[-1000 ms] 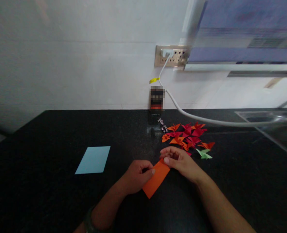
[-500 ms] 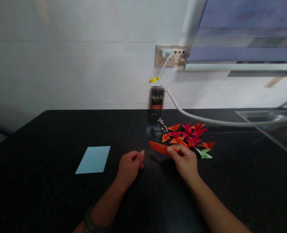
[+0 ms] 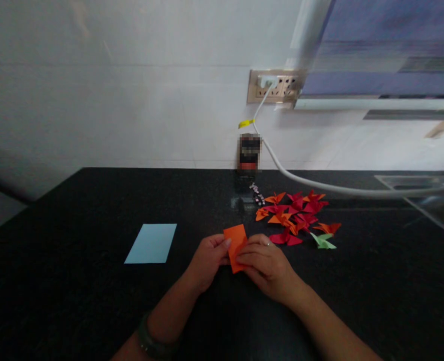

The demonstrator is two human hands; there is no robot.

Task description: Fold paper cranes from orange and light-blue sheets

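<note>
A folded orange paper [image 3: 235,241], now a narrow rectangle, is held between my two hands above the dark counter. My left hand [image 3: 209,258] pinches its left edge, thumb on top. My right hand [image 3: 265,263] is closed on the right side, its fingers lying over the paper's lower part. Just beyond my right hand lies a group of folded paper cranes [image 3: 295,214] in red and orange, with one pale green crane [image 3: 322,240] at its right. A flat light blue sheet [image 3: 151,243] rests to the left of my left hand.
A white cable [image 3: 319,187] runs from the wall socket [image 3: 274,86] down across the counter's back right, near the sink [image 3: 402,183]. A blurred-out dark box [image 3: 249,153] stands against the wall, with a small beaded string [image 3: 257,194] in front.
My left hand has moved right and taken hold of the orange paper. The paper has turned from lying sideways to upright. The view has shifted slightly left.
</note>
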